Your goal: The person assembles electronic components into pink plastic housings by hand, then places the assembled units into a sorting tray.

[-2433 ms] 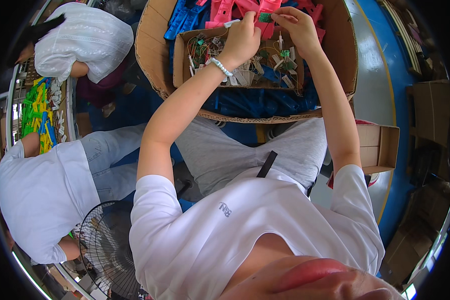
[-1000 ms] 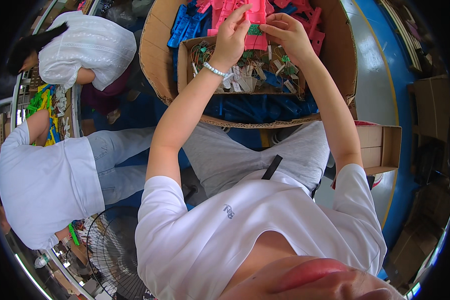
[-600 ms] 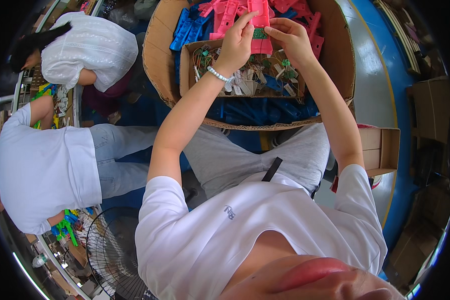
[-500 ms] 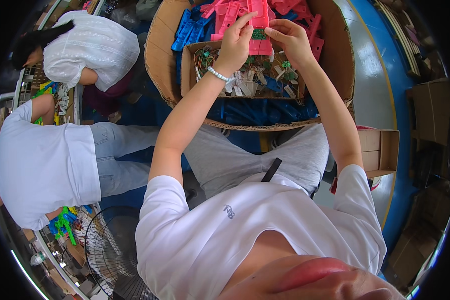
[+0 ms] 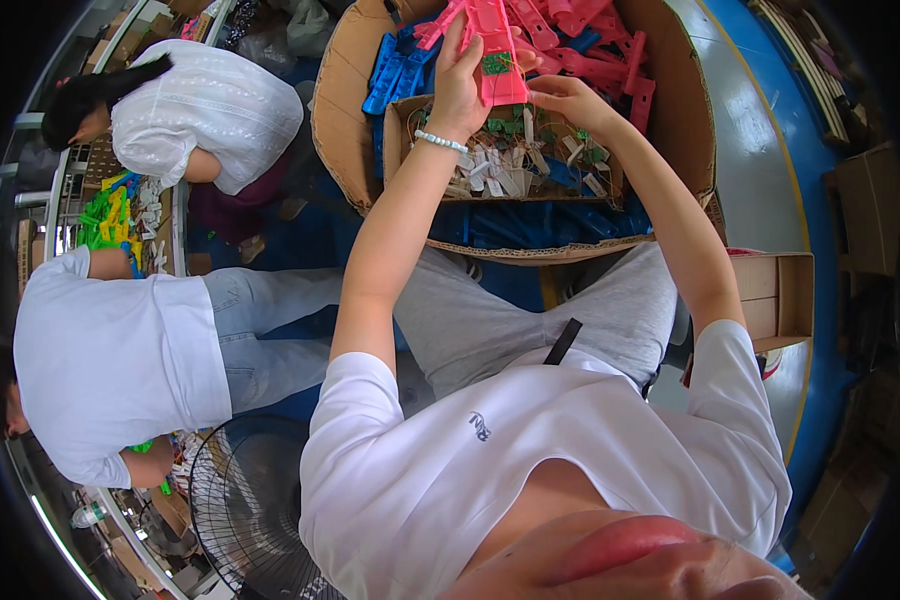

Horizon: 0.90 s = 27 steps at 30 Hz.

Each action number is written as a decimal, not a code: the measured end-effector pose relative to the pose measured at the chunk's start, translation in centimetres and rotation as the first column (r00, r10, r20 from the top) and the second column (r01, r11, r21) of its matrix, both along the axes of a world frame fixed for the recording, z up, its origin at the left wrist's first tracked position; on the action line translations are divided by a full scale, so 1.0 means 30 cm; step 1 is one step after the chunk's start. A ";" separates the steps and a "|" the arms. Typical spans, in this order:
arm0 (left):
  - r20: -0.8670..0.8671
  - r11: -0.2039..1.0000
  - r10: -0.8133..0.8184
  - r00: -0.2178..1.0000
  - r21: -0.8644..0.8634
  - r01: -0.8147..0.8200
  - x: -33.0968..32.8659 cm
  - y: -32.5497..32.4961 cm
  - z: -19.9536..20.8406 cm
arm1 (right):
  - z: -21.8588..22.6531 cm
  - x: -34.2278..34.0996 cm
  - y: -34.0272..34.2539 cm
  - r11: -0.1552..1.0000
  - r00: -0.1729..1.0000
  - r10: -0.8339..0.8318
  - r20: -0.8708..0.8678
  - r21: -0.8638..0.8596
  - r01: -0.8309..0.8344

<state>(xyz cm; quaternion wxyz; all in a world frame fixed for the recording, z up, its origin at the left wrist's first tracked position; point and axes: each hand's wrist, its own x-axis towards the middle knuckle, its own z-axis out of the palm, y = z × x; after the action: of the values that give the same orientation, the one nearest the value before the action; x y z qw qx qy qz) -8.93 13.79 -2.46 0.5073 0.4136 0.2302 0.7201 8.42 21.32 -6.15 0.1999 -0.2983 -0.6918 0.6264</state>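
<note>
My left hand (image 5: 459,88) grips a long pink plastic housing (image 5: 505,88), its thumb along the near side and some fingers behind. A small green circuit board (image 5: 496,64) with thin wires lies in the housing. Bent fingers of my right hand (image 5: 576,100) meet the housing's lower right edge; their tips are partly hidden. Right below both hands is a small cardboard box (image 5: 505,198) holding white pieces (image 5: 490,170), green boards and wires. Pink plastic parts (image 5: 580,65) are heaped beyond my hands, with blue plastic parts (image 5: 398,75) to their left.
A large cardboard box (image 5: 345,110) surrounds the parts, with more blue pieces at its near side. To my left, two people in white tops bend over a bench with colourful parts (image 5: 110,215). A black fan (image 5: 255,500) stands near; an open carton (image 5: 795,295) is at right.
The housing has tilted and shifted slightly left. My right hand has moved from the circuit board down to the housing's lower right edge. The whole view has shifted a little.
</note>
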 end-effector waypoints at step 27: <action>-0.217 0.984 0.004 0.976 -0.170 -0.042 0.273 -0.387 0.274 | 0.494 0.167 -0.253 0.098 0.704 0.030 -0.709 0.703 0.704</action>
<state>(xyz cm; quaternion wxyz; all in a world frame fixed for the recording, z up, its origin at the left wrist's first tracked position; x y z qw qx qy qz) -0.73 2.19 5.75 0.5051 0.4406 0.3507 0.6540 13.44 13.72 8.67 0.6808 -0.0654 -0.7288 0.0326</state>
